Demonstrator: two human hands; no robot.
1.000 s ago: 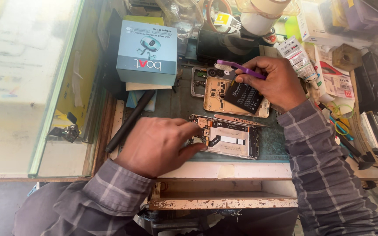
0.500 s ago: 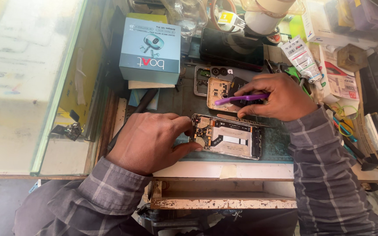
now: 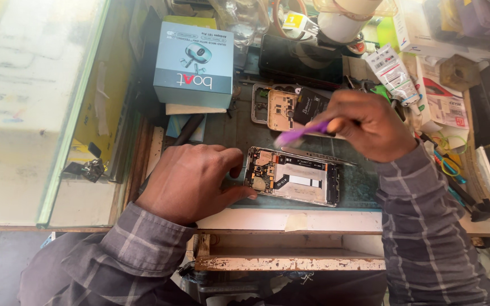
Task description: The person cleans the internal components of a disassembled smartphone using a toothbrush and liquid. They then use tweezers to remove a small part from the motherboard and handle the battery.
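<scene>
A: What is seen nearest, against the opened phone [image 3: 293, 182]?

B: The phone lies face-down, back off, on the green mat [image 3: 364, 181] at the desk's front edge. Its left end is pinned by the left hand [image 3: 191, 181], fingers pressed flat on it, nothing clasped.

A: And just beyond the phone?

B: A purple pry tool [image 3: 301, 135] is pinched in the right hand [image 3: 364, 122], tip blurred and poised above the phone's upper edge. A prying or lifting step appears to be in hand; a careful placing of the tip at a connector would be called for.

A: Farther back?

B: A second phone shell [image 3: 282, 107] lies behind the phone, and a blue box [image 3: 194, 65] to its far left.
</scene>
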